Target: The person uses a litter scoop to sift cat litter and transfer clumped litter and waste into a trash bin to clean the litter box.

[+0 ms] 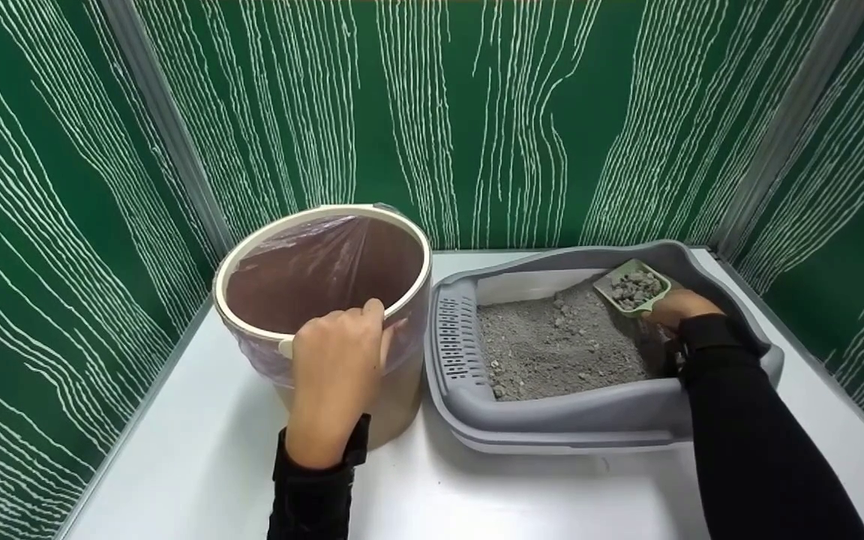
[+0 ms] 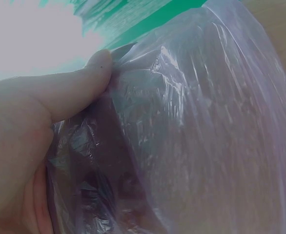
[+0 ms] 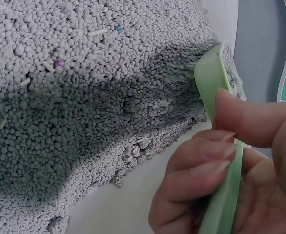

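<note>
My left hand (image 1: 338,364) grips the near rim of a beige trash bin (image 1: 400,409), its fingers over the edge. A thin see-through bag (image 2: 192,126) lines the bin and folds over the outside; the thumb presses on it in the left wrist view. My right hand (image 1: 678,307) holds a light green litter scoop (image 3: 210,78) by its handle, fingers curled round it. Grey clumps of cat litter (image 1: 636,289) lie in the scoop's head. The scoop is above the right side of a grey litter box (image 1: 567,416), over the loose litter (image 1: 559,356).
Bin and litter box stand side by side on a white table (image 1: 477,495). A slotted step (image 1: 458,337) forms the box's left end. Green walls with pale wavy lines (image 1: 492,112) close off the back and both sides. Bare whitish box floor (image 3: 118,209) shows beside the litter.
</note>
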The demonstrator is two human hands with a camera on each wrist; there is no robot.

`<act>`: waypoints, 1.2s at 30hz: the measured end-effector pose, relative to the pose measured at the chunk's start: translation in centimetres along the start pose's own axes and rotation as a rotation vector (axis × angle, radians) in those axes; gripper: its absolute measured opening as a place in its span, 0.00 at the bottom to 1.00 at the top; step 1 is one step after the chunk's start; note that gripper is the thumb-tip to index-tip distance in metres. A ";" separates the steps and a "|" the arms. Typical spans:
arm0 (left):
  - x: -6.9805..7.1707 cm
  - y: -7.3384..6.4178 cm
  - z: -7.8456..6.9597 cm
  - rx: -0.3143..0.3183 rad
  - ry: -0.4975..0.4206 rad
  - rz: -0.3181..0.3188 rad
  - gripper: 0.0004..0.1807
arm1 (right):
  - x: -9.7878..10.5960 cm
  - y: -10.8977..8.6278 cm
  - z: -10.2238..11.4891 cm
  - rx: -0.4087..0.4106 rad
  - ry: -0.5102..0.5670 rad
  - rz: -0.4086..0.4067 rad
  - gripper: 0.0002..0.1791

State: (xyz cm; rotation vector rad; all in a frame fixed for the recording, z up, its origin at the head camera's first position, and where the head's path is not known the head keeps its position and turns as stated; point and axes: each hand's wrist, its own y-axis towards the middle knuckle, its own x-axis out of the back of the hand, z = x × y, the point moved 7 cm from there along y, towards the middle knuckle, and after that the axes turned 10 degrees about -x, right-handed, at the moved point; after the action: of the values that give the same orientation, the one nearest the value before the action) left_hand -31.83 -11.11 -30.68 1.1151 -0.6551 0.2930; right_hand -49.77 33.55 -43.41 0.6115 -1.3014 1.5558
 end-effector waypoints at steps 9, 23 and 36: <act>-0.1 -0.1 0.1 0.006 -0.018 -0.012 0.23 | -1.2 0.0 0.9 0.033 0.301 0.215 0.24; -0.1 -0.1 0.1 0.008 -0.029 -0.018 0.22 | -1.6 -0.2 2.5 0.137 0.665 0.384 0.14; -0.1 -0.2 0.1 0.007 -0.022 -0.025 0.23 | -1.6 0.2 2.4 0.140 0.605 0.301 0.10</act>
State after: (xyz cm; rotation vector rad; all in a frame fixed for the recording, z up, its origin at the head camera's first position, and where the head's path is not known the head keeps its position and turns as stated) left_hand -31.89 -11.24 -30.86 1.1334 -0.6600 0.2619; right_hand -49.78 30.78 -44.15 0.0036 -0.8490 1.8955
